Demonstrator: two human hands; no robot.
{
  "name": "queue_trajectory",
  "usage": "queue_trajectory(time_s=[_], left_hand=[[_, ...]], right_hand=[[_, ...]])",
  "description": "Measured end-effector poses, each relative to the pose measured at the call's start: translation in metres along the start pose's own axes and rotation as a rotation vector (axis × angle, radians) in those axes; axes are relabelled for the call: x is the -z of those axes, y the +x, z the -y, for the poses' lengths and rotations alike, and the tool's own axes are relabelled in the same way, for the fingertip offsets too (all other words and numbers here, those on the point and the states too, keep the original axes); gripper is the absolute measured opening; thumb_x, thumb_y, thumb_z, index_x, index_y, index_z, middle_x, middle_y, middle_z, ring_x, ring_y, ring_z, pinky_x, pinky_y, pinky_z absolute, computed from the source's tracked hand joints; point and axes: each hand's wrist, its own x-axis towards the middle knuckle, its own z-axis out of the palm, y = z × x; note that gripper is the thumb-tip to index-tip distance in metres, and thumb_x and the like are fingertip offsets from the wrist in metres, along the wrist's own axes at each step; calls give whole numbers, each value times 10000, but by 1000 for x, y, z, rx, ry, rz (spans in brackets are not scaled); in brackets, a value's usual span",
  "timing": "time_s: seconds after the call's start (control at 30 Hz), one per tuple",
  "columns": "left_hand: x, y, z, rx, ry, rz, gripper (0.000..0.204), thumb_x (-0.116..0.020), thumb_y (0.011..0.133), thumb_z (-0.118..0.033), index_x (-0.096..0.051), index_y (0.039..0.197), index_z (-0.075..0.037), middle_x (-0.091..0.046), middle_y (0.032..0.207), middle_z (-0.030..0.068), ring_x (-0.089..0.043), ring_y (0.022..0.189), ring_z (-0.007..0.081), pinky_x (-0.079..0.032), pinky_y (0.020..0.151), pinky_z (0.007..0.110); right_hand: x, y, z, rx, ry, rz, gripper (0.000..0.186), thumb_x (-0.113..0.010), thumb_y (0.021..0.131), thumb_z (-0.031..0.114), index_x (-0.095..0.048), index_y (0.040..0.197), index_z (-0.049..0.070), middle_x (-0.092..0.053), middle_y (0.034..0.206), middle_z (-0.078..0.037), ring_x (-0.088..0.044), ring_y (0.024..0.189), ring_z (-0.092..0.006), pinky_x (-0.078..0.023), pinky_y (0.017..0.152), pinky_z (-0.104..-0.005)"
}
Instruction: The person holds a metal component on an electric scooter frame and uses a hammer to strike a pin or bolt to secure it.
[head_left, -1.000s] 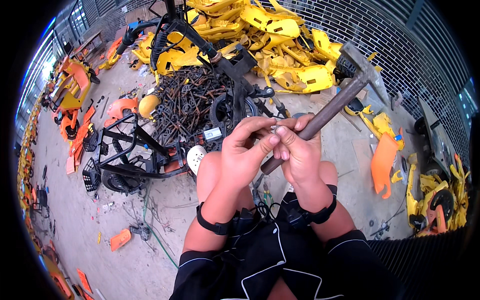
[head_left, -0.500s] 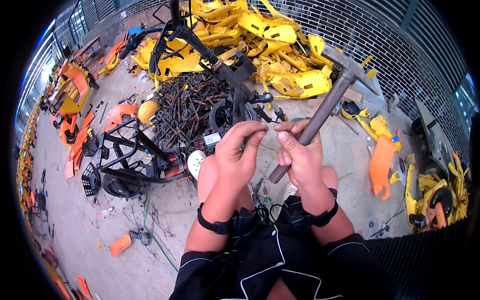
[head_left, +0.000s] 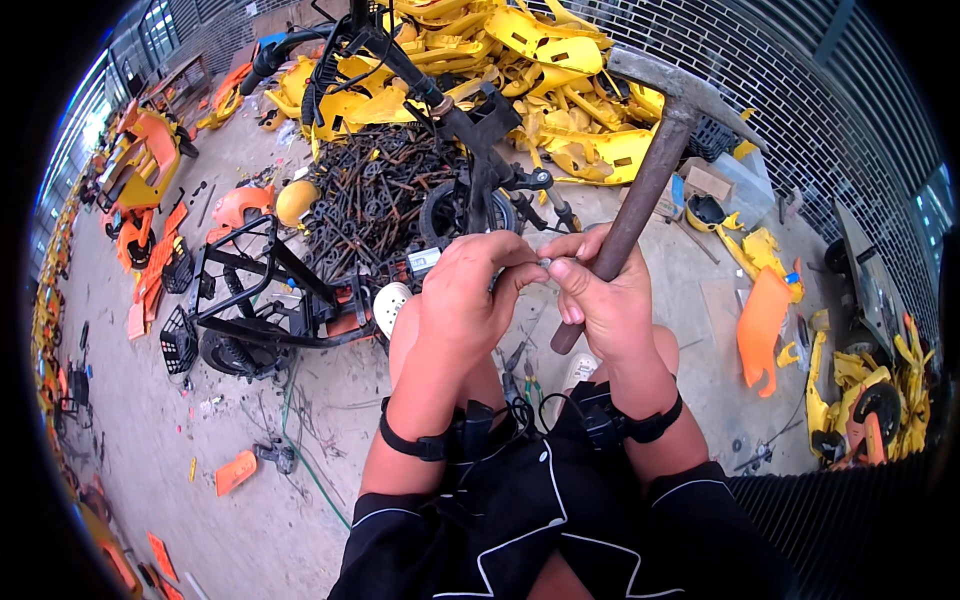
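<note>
My right hand (head_left: 606,305) is closed around the dark handle of a hammer (head_left: 645,195). Its metal head points up and away from me, with the handle's end below my palm. The thumb and forefinger of that hand also pinch toward my left hand (head_left: 468,285). My left fingers are pressed together at the tips, meeting the right ones. A tiny shiny piece (head_left: 545,263) shows between the fingertips of both hands, too small to name. Just beyond my hands stands a stripped black scooter frame (head_left: 310,290) with handlebars and a front wheel.
Dark metal parts (head_left: 365,205) are heaped beyond the frame, with a pile of yellow plastic panels (head_left: 545,50) behind. An orange panel (head_left: 765,320) lies to the right. Pliers (head_left: 531,382) rest on the floor between my feet. A green cable (head_left: 300,455) runs at left.
Both hands' fingertips have come together, and the tiny shiny piece now shows between them. The hammer's head has shifted up and left in the picture, along with a slight view shift.
</note>
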Motion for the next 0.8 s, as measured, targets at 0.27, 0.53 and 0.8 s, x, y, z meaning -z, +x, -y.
queue_trajectory(time_s=[0.27, 0.53, 0.8], left_hand=[[-2, 14, -11, 41, -8, 98, 323, -803, 825, 15, -605, 1079, -17, -759, 935, 103, -738, 849, 188, -575, 770, 293], [-14, 27, -22, 380, -399, 208, 308, -802, 851, -70, -700, 1129, 15, -748, 975, 106, -704, 865, 174, -552, 784, 309], [-16, 36, -41, 431, -324, 245, 183, -778, 866, -54, -741, 1036, 2, -741, 931, 114, -701, 845, 199, -540, 756, 302]], right_hand=[[8, 4, -5, 128, 6, -33, 306, -697, 919, -60, -441, 1002, 86, -707, 998, -199, -552, 536, -98, -454, 463, -223], [20, 14, 9, 269, 251, -60, 339, -685, 911, -87, -420, 1004, 102, -705, 990, -209, -549, 523, -114, -467, 474, -252], [25, 6, 9, 294, 220, -36, 344, -679, 911, -96, -422, 1016, 106, -703, 999, -213, -553, 522, -113, -471, 477, -248]])
